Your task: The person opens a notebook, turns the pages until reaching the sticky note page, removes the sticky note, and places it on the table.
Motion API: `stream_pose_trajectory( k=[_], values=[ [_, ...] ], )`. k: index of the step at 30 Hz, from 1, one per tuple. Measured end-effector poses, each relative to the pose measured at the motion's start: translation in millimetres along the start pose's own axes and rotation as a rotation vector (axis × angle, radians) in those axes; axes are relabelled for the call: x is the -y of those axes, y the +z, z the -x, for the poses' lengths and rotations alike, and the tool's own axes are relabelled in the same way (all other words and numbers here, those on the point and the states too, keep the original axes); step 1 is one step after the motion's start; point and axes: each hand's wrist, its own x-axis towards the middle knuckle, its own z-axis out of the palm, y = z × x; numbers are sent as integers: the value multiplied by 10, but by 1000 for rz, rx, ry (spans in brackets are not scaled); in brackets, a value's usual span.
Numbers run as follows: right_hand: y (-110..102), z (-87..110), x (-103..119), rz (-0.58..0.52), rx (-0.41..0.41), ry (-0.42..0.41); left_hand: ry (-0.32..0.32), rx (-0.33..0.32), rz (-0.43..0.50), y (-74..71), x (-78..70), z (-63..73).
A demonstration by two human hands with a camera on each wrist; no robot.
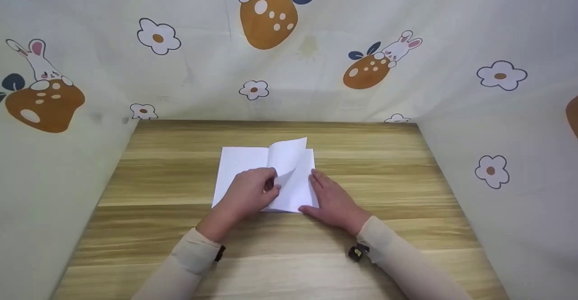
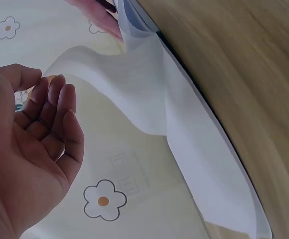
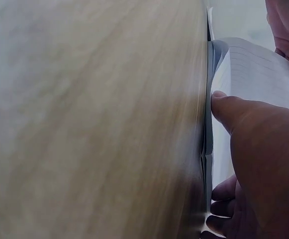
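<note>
An open notebook (image 1: 239,162) with white pages lies on the wooden table. My left hand (image 1: 248,192) is over its middle and pinches one page (image 1: 287,154) between thumb and forefinger. That page stands up from the right half and curves in the left wrist view, where the left hand (image 2: 35,144) has its other fingers curled loosely. At the notebook's right side rests my right hand (image 1: 337,200), its fingers along the edge. Its thumb (image 3: 226,105) presses the page near the lower right corner in the right wrist view.
The wood-grain table (image 1: 397,164) extends around the notebook. A pale cloth wall (image 1: 198,78) printed with rabbits and flowers encloses its back and both sides. Small dark devices, one at the right wrist (image 1: 356,252), sit at the sleeve cuffs.
</note>
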Motion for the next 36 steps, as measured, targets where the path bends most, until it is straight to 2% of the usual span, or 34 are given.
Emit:
stream_pose_trajectory(
  k=[8,18,25,28,36],
  values=[
    [-5,2,1,7,6,-9,-57,3,1,-165,26,110],
    [-4,0,-6,14,5,-17,-142,71,12,-351,208,215],
    [-6,4,0,3,6,-13,-267,153,44,-473,337,301],
    [-6,10,7,-5,18,-5,-297,182,40,-517,383,341],
    [-10,0,2,-5,6,-9,-351,197,19,-582,485,434]
  ],
)
